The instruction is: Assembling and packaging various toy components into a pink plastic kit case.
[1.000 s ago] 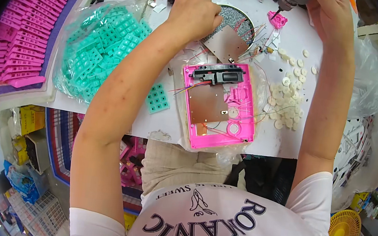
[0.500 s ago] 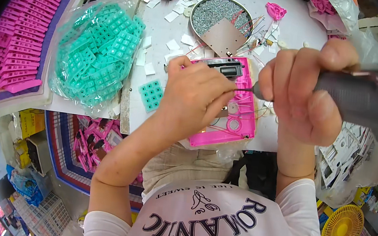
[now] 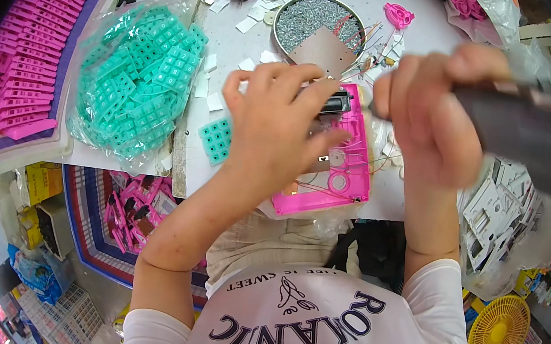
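My left hand (image 3: 275, 120), its fingers spread, is over the left side of a pink plastic casing (image 3: 358, 155) and hides part of it. Inside the casing are a black part (image 3: 339, 103), a round piece and thin wires. To the right of the casing, my right hand (image 3: 431, 112) is wrapped round a dark grey electric screwdriver (image 3: 534, 135), blurred by motion. Its tip is too smeared to make out. Just left of my left wrist lies a teal rubber keypad (image 3: 215, 140). A brown square board (image 3: 323, 53) rests against the far edge of the casing.
A round tin of small screws (image 3: 308, 21) stands behind the casing. On the left are a clear bag of teal keypads (image 3: 139, 79) and stacked pink casings (image 3: 39, 26). White plastic parts (image 3: 501, 207) pile up at the right. A yellow fan (image 3: 499, 331) is lower right.
My right hand has drawn the screwdriver up and away from the casing. The fingers of my left hand, pinched by the screwdriver's tip before, have spread and moved slightly back.
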`<state>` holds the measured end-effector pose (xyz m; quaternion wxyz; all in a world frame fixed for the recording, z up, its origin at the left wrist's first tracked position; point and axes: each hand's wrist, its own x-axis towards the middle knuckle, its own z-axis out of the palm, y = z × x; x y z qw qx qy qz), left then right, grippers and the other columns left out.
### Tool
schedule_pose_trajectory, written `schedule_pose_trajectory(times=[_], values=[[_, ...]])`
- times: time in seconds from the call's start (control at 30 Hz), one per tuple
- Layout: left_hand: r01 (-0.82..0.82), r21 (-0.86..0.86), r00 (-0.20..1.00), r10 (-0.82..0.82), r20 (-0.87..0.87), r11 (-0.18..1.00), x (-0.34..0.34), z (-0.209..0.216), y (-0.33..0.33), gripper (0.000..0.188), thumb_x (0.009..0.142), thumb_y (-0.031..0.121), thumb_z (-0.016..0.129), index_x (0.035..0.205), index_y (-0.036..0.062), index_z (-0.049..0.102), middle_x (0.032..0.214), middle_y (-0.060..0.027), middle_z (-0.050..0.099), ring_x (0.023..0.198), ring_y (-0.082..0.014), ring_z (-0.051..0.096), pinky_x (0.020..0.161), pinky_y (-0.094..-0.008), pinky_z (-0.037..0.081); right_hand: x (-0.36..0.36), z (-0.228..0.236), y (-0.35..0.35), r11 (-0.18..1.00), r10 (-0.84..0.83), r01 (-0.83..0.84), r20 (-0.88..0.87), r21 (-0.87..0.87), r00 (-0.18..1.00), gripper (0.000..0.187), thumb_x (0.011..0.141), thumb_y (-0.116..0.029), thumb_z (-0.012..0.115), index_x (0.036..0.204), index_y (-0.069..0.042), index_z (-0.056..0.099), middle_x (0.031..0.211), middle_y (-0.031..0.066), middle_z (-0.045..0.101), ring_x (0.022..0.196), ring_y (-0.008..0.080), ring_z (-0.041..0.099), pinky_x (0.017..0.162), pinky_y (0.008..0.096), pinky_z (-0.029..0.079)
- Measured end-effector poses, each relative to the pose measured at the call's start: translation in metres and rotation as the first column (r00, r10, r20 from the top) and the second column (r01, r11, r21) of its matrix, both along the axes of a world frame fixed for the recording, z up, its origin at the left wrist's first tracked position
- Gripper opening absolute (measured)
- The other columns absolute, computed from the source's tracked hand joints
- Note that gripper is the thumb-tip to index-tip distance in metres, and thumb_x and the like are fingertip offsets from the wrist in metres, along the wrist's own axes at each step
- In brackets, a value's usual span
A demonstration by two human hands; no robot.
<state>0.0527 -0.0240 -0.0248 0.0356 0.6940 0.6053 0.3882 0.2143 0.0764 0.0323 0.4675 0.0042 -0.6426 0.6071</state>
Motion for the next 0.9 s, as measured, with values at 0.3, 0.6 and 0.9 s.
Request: schedule_pose_trajectory(times=[0.3,0.6,0.9], values=[[-0.012,-0.049,0.992,0.005,-0.124,0.999,-0.010,-0.024,0.003,0.026,0.080,0.022,0.081,0.105,0.0154,0.074,0.107,0.0035,0.069,0.108,-0.0194,0.061,0.109,-0.0532,0.024,-0.025,-0.043,0.030,0.985,-0.141,0.141,0.010,-0.099,0.990,0.013,0.095,-0.001,0.055,0.108,-0.002,0.052,0.063,0.0024,0.047,0.054,0.0116,0.046,0.058,0.0348,0.047],[0.067,-0.131,0.996,-0.075,-0.057,0.989,-0.010,-0.026,0.010,0.029,0.079,0.018,0.081,0.105,0.0113,0.068,0.109,-0.0020,0.068,0.110,-0.0247,0.062,0.109,-0.0573,0.027,-0.032,-0.041,0.017,0.958,-0.281,0.259,0.221,0.122,0.934,0.011,0.090,0.002,0.060,0.097,-0.002,0.051,0.068,0.0079,0.057,0.051,0.0117,0.049,0.054,0.0304,0.047],[0.363,0.136,0.923,-0.375,0.082,0.922,-0.044,0.038,-0.019,0.036,0.073,0.008,0.082,0.103,0.0080,0.061,0.117,-0.0164,0.066,0.106,-0.0343,0.065,0.092,-0.0446,0.052,0.003,0.028,0.058,0.936,-0.331,0.325,-0.027,-0.138,0.943,0.050,0.098,-0.026,0.062,0.133,0.007,0.047,0.068,0.0062,0.058,0.056,0.0161,0.057,0.067,0.0333,0.054]])
